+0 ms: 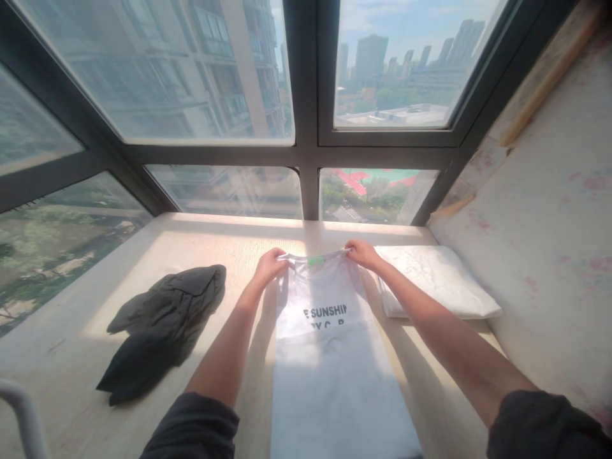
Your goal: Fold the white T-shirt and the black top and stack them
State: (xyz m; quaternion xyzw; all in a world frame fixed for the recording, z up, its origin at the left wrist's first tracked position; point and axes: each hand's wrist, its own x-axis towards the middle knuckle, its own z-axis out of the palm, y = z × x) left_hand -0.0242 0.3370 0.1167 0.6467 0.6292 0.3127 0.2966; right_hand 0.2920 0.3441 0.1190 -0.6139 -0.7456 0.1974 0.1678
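A white T-shirt (329, 382) lies lengthwise on the pale wooden surface, its sides tucked into a long narrow strip. Dark printed letters cross its chest, partly covered by a fold of the fabric. At the far end, my left hand (270, 264) pinches the left shoulder beside the collar. My right hand (362, 252) grips the opposite shoulder in the same way. Between the two hands shows the neckline with a small green label (316, 261). The near end of the shirt runs out of the bottom of the view.
Left of the shirt lies a crumpled dark garment (167, 319). A folded white cloth (435, 280) rests at the right, partly behind my right forearm. Dark window frames (306, 156) border the far edge, and a papered wall (554, 255) stands right. A curved white bar (21, 414) enters lower left.
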